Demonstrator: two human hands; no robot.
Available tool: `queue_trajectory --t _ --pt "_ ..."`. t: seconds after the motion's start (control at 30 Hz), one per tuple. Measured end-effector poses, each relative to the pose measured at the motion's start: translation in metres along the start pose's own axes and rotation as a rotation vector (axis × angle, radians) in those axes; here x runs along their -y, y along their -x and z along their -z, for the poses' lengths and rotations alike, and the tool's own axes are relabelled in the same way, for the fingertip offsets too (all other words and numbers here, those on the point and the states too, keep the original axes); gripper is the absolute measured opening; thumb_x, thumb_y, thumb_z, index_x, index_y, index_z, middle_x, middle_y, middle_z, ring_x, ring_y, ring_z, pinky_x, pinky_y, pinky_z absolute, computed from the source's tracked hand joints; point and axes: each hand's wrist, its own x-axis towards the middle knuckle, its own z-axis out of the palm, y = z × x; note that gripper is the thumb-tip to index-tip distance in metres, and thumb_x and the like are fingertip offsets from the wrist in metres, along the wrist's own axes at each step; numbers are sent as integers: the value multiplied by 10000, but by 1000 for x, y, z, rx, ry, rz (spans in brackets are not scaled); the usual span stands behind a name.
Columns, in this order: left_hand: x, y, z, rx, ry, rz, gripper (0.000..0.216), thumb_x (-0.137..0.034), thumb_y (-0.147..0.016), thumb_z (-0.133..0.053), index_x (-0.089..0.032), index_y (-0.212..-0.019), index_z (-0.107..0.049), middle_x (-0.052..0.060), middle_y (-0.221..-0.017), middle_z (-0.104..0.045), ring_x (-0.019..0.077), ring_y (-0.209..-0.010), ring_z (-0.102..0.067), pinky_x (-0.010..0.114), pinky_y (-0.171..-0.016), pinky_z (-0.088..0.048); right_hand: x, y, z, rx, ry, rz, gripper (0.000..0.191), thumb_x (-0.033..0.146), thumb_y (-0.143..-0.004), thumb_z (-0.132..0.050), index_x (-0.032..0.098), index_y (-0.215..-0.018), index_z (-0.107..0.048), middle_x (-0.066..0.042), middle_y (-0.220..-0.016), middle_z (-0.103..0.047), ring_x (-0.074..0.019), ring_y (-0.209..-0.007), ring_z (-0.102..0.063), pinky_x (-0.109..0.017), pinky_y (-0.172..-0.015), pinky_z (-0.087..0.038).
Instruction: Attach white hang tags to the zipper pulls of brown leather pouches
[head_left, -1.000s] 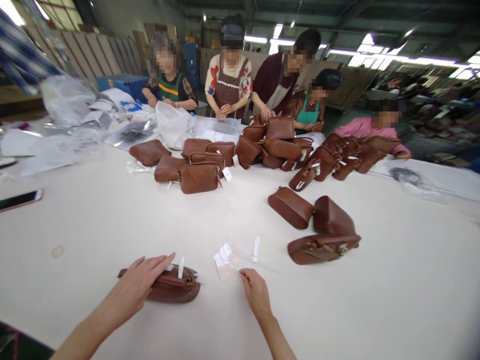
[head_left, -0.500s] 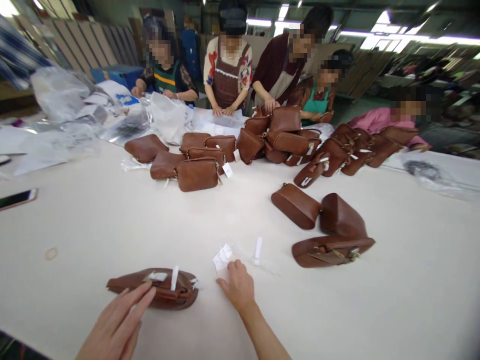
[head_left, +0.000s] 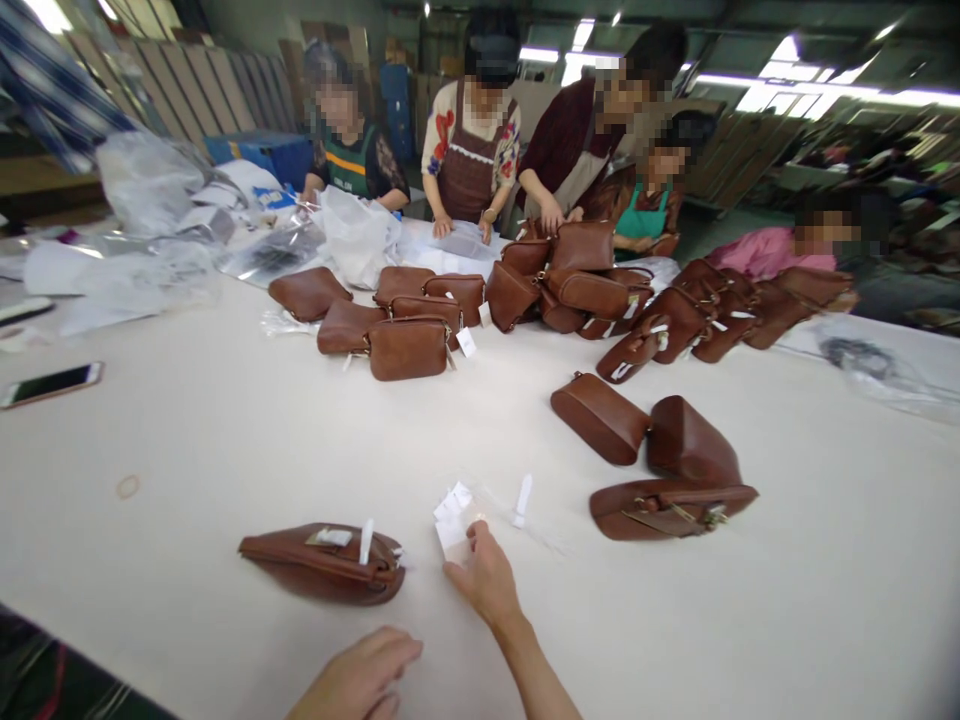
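Our right hand (head_left: 486, 580) reaches forward over the near middle of the white table (head_left: 187, 440), its fingertips pinching the near edge of a small clear bag of white tags (head_left: 454, 520), which lies flat on the table just beyond the knuckles. Our left hand (head_left: 360, 680) sits low at the near edge, fingers loosely curled and holding nothing, close to our right forearm. Left of the tag bag, and apart from both hands, a brown leather purse (head_left: 326, 565) lies on its side with a white strip sticking up from its top. One more loose white tag (head_left: 521, 498) stands just right of the bag. Farther right, we see three brown purses (head_left: 660, 455) clustered together, the nearest of them lying flat with its metal clasp showing. Across the table, a group of brown purses (head_left: 405, 320) sits left of centre, and a bigger heap of purses (head_left: 600, 290) stretches away to the right. Crumpled clear plastic bags (head_left: 150, 230) fill the far left, and a phone (head_left: 49, 384) lies flat near the left edge. On the far side, five people (head_left: 472, 150) stand or sit along the table, their hands on plastic wrapping and purses.
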Motion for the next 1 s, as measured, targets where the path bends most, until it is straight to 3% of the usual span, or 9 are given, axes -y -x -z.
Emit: queue_trajectory --t 0.1,0.13,0.2,0.37,0.53,0.63,0.83,1.0 --pt "14 -23 -33 -1 457 642 417 -334 -778 -583 -201 -1168 -644 105 -1152 -676 249 -989 -634 339 -840 -512 -6 19 5 18 -51 19 251 276 -726 -614 235 -903 -441 -5 -798 -629 -216 -762 -629 -290 -653 -459" --pt "19 -32 -42 -50 626 790 481 -380 -726 -630 -167 -1157 -639 127 -1171 -665 272 -1025 -619 359 -853 -497 -8 25 6 7 -61 31 238 274 -724 -606 239 -889 -439 -8 -813 -627 -220 -784 -625 -297 -670 -457" --pt "29 -51 -55 -135 867 922 615 -438 -641 -688 -139 -1173 -614 153 -1228 -635 295 -1116 -579 375 -912 -457 -13 35 6 -21 -80 58 230 267 -718 -599 242 -888 -446 -17 -855 -628 -233 -836 -614 -315 -713 -458" --pt "39 -92 -69 -140 1097 844 578 -534 -654 -632 -141 -1077 -661 135 -1115 -694 275 -1075 -609 351 -889 -455 -24 52 8 -27 -85 86 239 230 -708 -600 247 -911 -475 -20 -901 -632 -237 -872 -597 -327 -734 -460" --pt "42 -108 -78 -199 1139 816 477 -439 -564 -777 -134 -921 -690 77 -893 -720 221 -845 -640 310 -757 -477 -29 66 7 -28 -31 129 278 171 -672 -606 255 -913 -494 -10 -901 -629 -234 -857 -586 -332 -717 -459" --pt "45 -107 -84 -220 1117 845 483 -390 -487 -824 -127 -867 -683 54 -809 -708 199 -759 -626 304 -705 -473 -31 76 3 -53 -43 147 280 166 -674 -621 258 -910 -501 -4 -886 -625 -225 -840 -585 -324 -702 -458" --pt "40 -89 -90 -209 1046 899 430 -391 -485 -831 -140 -774 -634 38 -761 -695 185 -701 -611 302 -666 -450 -28 99 -6 -13 -130 85 263 148 -686 -626 247 -911 -534 -26 -915 -618 -243 -873 -567 -364 -758 -460" --pt "33 -71 -83 -215 998 948 460 -440 -479 -825 -157 -764 -599 16 -729 -665 192 -720 -615 317 -698 -457 -30 114 -12 103 -399 15 206 204 -714 -636 240 -895 -544 -24 -893 -629 -229 -846 -582 -346 -763 -471"
